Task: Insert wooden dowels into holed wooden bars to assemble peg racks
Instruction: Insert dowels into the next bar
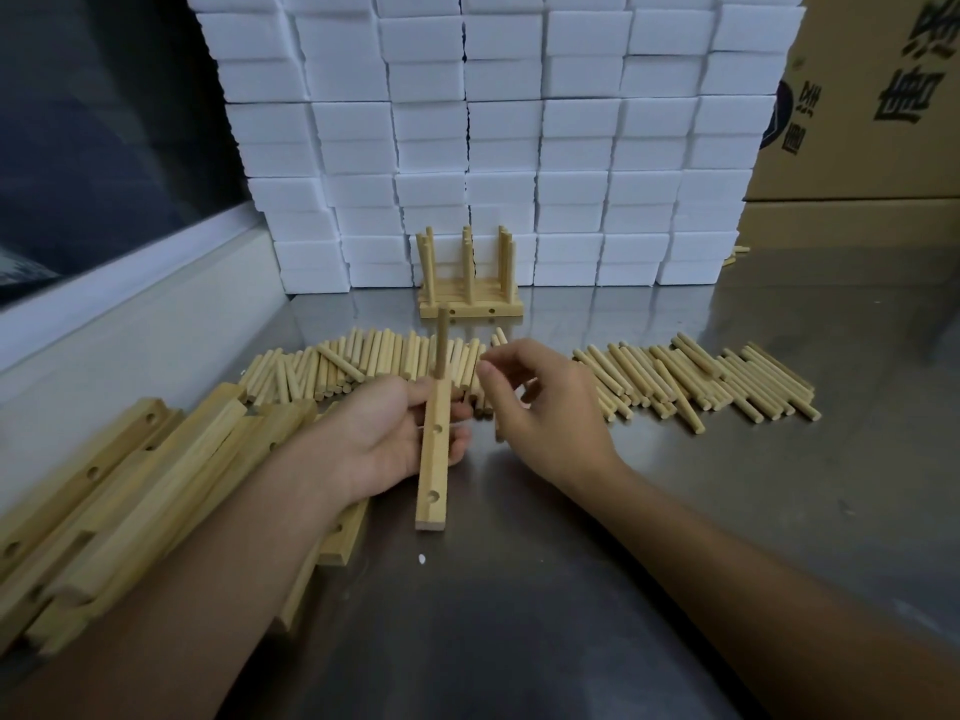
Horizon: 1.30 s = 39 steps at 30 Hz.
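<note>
My left hand (387, 439) grips a pale wooden bar (432, 462) lengthways, near end pointing at me. One dowel (442, 340) stands upright in the bar's far hole; two holes nearer me are empty. My right hand (540, 402) hovers just right of the bar, fingers loosely curled, over the row of loose dowels (374, 363). I see nothing held in it. More loose dowels (696, 379) lie to the right. Finished peg racks (470, 288) stand at the back.
A pile of holed bars (130, 491) lies at the left under my left forearm. Stacked white foam blocks (493, 137) form a wall behind. Cardboard boxes (872, 96) stand at the right. The work surface is a steel table (571, 589).
</note>
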Tool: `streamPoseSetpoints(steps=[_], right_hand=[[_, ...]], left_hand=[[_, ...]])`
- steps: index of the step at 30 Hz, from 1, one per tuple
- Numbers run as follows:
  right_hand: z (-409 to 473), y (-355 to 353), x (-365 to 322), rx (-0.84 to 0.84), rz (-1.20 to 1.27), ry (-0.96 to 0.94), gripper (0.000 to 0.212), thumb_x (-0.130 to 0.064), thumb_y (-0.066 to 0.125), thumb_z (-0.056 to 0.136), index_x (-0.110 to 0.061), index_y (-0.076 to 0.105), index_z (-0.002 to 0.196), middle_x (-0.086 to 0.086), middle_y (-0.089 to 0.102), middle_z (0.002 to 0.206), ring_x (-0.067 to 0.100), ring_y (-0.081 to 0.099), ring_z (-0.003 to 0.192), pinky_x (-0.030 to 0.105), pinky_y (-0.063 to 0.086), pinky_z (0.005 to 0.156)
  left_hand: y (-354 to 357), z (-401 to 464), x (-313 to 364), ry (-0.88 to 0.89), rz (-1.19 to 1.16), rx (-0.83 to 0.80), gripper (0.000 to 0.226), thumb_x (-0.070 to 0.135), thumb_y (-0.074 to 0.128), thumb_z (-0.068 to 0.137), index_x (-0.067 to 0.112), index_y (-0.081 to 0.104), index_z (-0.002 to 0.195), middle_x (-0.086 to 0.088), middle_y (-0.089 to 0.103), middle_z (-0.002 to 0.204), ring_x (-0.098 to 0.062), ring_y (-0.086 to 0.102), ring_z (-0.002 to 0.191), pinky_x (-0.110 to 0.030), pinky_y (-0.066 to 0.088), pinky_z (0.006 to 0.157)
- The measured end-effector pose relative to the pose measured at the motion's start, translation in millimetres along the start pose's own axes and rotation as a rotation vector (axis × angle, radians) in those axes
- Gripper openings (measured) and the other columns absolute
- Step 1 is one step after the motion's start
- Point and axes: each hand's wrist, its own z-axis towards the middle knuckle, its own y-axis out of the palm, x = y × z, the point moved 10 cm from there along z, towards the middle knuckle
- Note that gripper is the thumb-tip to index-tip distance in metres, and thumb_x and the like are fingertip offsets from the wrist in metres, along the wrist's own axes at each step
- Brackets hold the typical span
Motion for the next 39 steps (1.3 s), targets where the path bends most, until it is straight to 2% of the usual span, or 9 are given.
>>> streamPoseSetpoints(steps=[3,6,9,16,23,29,34,37,39], right_hand=[[0,3,9,-0.061,-0.254,0.004,0.020,-0.022,0.061,0.095,-0.012,0.068,0.110,-0.001,0.066,0.097,0.014,0.059,0.090,0.035,0.051,0.079],[-2,16,17,-0.167,-0.399,0.042,0.026,-0.034,0.059,0.094,-0.017,0.068,0.112,0.001,0.063,0.106,0.019,0.056,0.099,0.038,0.046,0.087],[-5,27,20,-0.253,-0.533,0.047,0.025,-0.040,0.055,0.094,-0.021,0.068,0.103,-0.002,0.060,0.102,0.019,0.055,0.095,0.038,0.042,0.088],[-4,23,26,-0.246,-0.630,0.138,0.025,-0.045,0.058,0.085,-0.022,0.066,0.089,-0.002,0.058,0.092,0.020,0.054,0.092,0.038,0.042,0.087],[-6,19,25,-0.215,-0.669,0.182,0.022,-0.039,0.054,0.092,-0.021,0.059,0.104,0.001,0.064,0.093,0.023,0.060,0.089,0.038,0.046,0.084],[-6,15,29,-0.219,-0.687,0.245,0.027,-0.010,0.056,0.085,-0.012,0.048,0.110,0.006,0.053,0.101,0.022,0.046,0.087,0.033,0.040,0.075],[-3,12,26,-0.176,-0.466,0.247,0.040,0.009,0.054,0.081,-0.008,0.048,0.117,0.007,0.040,0.110,0.019,0.042,0.083,0.029,0.038,0.067],[-2,6,21,-0.085,-0.361,0.202,0.011,-0.006,0.047,0.095,-0.010,0.052,0.105,0.006,0.052,0.095,0.019,0.046,0.077,0.031,0.036,0.065],[-1,0,19,-0.025,-0.312,0.170,0.025,-0.030,0.041,0.104,-0.011,0.053,0.092,0.003,0.056,0.078,0.019,0.049,0.069,0.036,0.040,0.062]], left_hand=[[-8,0,2,-0.008,-0.088,0.038,0.032,0.016,0.039,0.103,-0.001,0.063,0.115,-0.011,0.067,0.073,-0.021,0.061,0.062,-0.035,0.054,0.059],[-8,-1,2,-0.020,-0.112,0.044,0.032,0.017,0.038,0.103,0.000,0.063,0.113,-0.010,0.067,0.071,-0.020,0.059,0.063,-0.034,0.053,0.059],[-7,-2,2,-0.020,-0.120,0.046,0.032,0.017,0.038,0.103,0.000,0.063,0.112,-0.010,0.066,0.071,-0.020,0.058,0.063,-0.034,0.051,0.060],[-7,-4,3,-0.010,-0.114,0.063,0.032,0.017,0.037,0.104,0.000,0.063,0.114,-0.009,0.065,0.072,-0.020,0.057,0.064,-0.034,0.051,0.062],[-7,-4,4,-0.005,-0.113,0.064,0.032,0.017,0.038,0.103,0.001,0.062,0.117,-0.010,0.064,0.077,-0.020,0.057,0.066,-0.034,0.050,0.063],[-7,-4,4,-0.002,-0.107,0.056,0.032,0.017,0.039,0.103,0.001,0.063,0.116,-0.010,0.064,0.078,-0.021,0.057,0.066,-0.034,0.051,0.063],[-6,-5,5,0.004,-0.098,0.057,0.032,0.017,0.039,0.103,0.001,0.063,0.116,-0.010,0.065,0.074,-0.020,0.058,0.065,-0.034,0.052,0.063],[-6,-5,5,0.007,-0.094,0.056,0.032,0.018,0.038,0.103,0.001,0.063,0.116,-0.009,0.065,0.074,-0.020,0.058,0.063,-0.034,0.051,0.061],[-5,-5,6,0.012,-0.091,0.049,0.032,0.017,0.038,0.103,0.001,0.063,0.117,-0.009,0.065,0.073,-0.020,0.058,0.062,-0.033,0.051,0.061]])
